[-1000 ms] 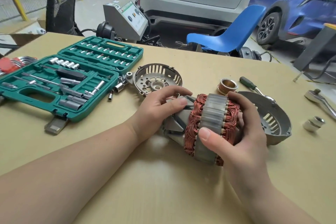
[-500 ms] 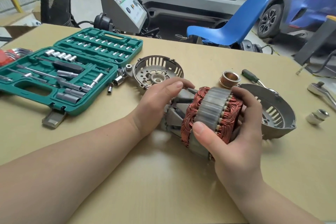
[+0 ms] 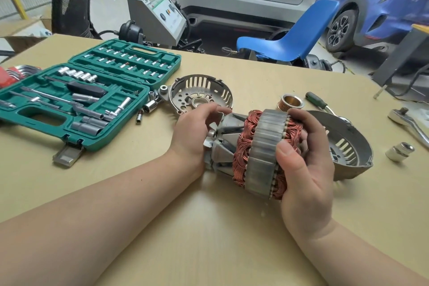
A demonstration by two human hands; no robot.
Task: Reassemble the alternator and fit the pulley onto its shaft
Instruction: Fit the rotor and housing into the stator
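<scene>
While the stator lies on its side on the tabletop, the right hand wraps it, thumb pressed on the grey laminated core and fingers curled over the far copper windings. Left of the stator, the left hand curls round the claw-pole rotor, which sits partly inside the stator bore with its shaft end poking out toward the wrist.

Both parts look like solid steel and copper, so I judge them heavy and rigid; the assembly should be carried with two hands rather than pinched. The laminated core is the place to hold the stator: its grey band is firm and ribbed enough not to slip. The enamelled windings are the delicate part, easily nicked or bent, so pressure there should stay light. The rotor is best taken by its pole claws, keeping the shaft clear.

Behind the stator stand the slotted rear housing and the grooved pulley; just right of the stator rests the front housing, with the nut further right. None is fitted yet.
</scene>
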